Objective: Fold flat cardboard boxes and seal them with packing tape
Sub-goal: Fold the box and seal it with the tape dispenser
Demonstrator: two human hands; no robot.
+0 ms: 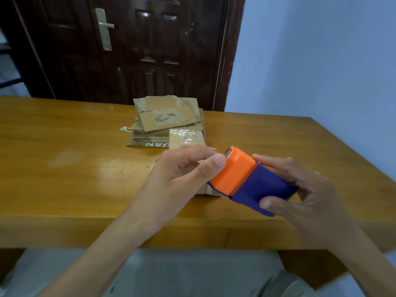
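Behind the wooden counter (64,129) stand a dark panelled door (132,48) and a pale blue wall (310,61). Near the far edge of the counter lies a stack of flat cardboard boxes (167,118), some with old clear tape on them; another piece of cardboard (206,189) shows partly under the hands, but I cannot tell if it is folded. The right hand (304,189) grips the blue body of an orange-and-blue tape dispenser (246,181), fingers over the top and thumb on the near side, holding it above the near part of the counter. The left hand (184,168) pinches at the orange cutter end with thumb and fingers curled, apparently hunting for the tape's loose end. The step in hand looks like readying the tape. Next the end must be drawn out and laid along a box seam, with the cardboard held steady
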